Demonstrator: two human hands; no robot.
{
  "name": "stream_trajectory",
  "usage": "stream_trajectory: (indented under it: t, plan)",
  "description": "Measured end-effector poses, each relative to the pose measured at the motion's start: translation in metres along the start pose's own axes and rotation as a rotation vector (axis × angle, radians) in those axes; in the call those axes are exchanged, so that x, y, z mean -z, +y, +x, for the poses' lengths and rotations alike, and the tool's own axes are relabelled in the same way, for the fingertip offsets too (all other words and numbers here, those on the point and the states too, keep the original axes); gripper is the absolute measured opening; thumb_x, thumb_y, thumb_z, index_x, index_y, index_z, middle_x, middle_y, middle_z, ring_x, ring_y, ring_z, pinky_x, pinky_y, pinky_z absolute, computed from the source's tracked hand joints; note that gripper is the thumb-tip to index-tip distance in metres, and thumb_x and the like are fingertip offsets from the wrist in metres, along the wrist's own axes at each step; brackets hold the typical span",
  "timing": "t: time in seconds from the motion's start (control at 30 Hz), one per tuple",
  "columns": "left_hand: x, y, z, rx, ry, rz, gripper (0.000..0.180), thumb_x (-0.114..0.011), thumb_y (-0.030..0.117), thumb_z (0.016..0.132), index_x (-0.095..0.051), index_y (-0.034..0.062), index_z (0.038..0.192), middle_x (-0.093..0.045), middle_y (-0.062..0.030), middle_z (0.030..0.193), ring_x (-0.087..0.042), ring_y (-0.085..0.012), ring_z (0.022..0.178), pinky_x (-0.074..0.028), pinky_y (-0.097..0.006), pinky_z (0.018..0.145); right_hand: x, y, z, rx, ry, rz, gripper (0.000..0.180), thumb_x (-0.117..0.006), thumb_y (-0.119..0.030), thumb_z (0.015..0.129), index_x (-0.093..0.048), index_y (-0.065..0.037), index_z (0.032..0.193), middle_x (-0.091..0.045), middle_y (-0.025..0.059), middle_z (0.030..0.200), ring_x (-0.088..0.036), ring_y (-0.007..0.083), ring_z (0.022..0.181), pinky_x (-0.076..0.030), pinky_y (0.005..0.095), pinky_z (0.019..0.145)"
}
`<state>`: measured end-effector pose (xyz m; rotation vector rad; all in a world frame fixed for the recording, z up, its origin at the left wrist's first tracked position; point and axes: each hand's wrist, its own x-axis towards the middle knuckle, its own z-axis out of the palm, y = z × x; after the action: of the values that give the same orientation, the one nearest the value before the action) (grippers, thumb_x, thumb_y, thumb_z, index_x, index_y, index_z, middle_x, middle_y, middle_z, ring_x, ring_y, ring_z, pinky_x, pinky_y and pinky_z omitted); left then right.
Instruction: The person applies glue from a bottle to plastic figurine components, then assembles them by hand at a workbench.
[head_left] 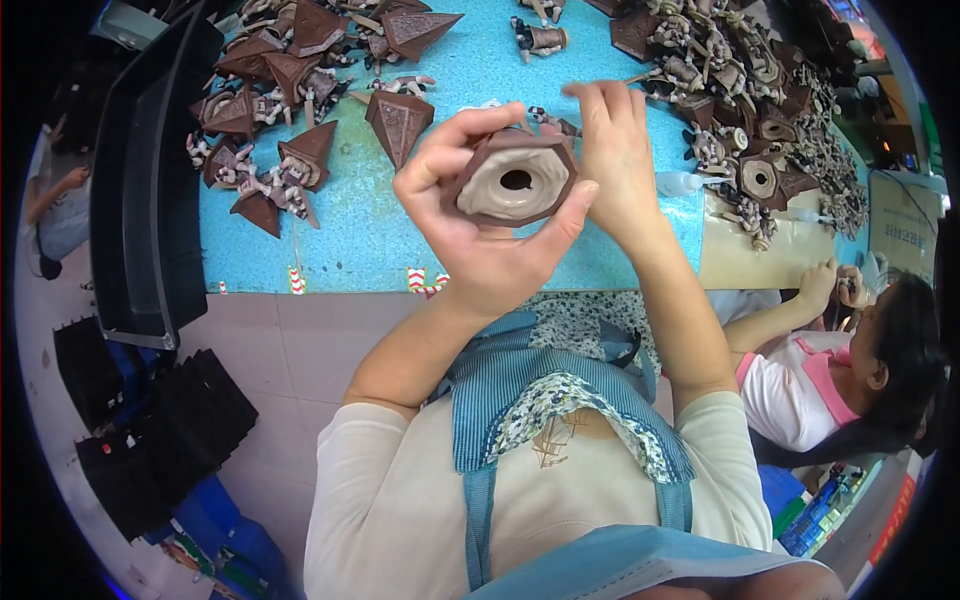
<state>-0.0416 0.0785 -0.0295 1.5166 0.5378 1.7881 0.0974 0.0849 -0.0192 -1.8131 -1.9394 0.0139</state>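
My left hand (490, 190) is wrapped round a brown, angular base piece (527, 150), lifted above the blue table. Its pale beige underside faces up at me, with a dark round hole in the middle. My right hand (618, 155) is close to the right side of the piece, back toward me and fingers stretched away; I see nothing held in them. Just past the piece, between the hands, shows part of a small figure (550, 122). Whether the right fingers touch it is hidden. A brown pointed piece (398, 125) lies beyond my left hand.
Brown pointed pieces and small figures lie heaped at the table's left (300, 60) and in a larger pile (740, 90) at right. A clear bottle (680, 183) is beside my right wrist. A black bin (145, 190) stands left; a co-worker (810, 380) sits at right.
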Motion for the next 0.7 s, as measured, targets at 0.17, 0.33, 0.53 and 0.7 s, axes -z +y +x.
stream_trajectory:
  t: [0.17,0.33,0.53,0.7]
  plan:
    - [0.015,0.025,-0.005,0.544,-0.132,-0.284,0.075,-0.080,0.007,0.072,-0.034,-0.0012,0.130,-0.050,-0.0132,0.122,-0.051,-0.0193,0.115,-0.042,-0.033,0.100,-0.006,0.019,-0.004,-0.071,-0.228,0.117,0.050,-0.068,-0.017,0.078,-0.054,0.006,0.120,-0.062,0.0233,0.103,-0.059,0.0385,0.097,-0.047,0.0448,0.087]
    - [0.040,0.033,-0.019,0.690,-0.257,-0.326,0.073,-0.070,0.009,0.079,-0.027,-0.0044,0.137,-0.049,-0.0147,0.125,-0.051,-0.0214,0.116,-0.040,-0.036,0.101,0.012,0.019,-0.035,-0.295,-0.359,0.338,0.041,-0.070,-0.025,0.084,-0.057,0.005,0.108,-0.064,0.0172,0.093,-0.062,0.0287,0.081,-0.049,0.0373,0.075]
    - [0.023,0.031,-0.041,0.754,-0.372,-0.080,0.078,-0.077,0.011,0.075,-0.031,-0.0031,0.136,-0.052,-0.0153,0.124,-0.054,-0.0211,0.115,-0.043,-0.034,0.098,0.062,0.015,-0.075,-0.699,-0.059,1.263,0.024,-0.060,-0.021,0.096,-0.051,-0.001,0.106,-0.060,0.0024,0.084,-0.054,0.0061,0.070,-0.043,0.0214,0.055]
    - [-0.024,0.035,-0.049,0.557,-0.411,0.102,0.069,-0.084,0.014,0.069,-0.044,-0.0009,0.123,-0.064,-0.0144,0.107,-0.065,-0.0228,0.096,-0.052,-0.033,0.082,0.087,-0.010,-0.089,-0.644,0.167,1.145,0.029,-0.059,-0.009,0.093,-0.041,-0.004,0.115,-0.055,0.0050,0.090,-0.052,0.0070,0.072,-0.042,0.0204,0.056]
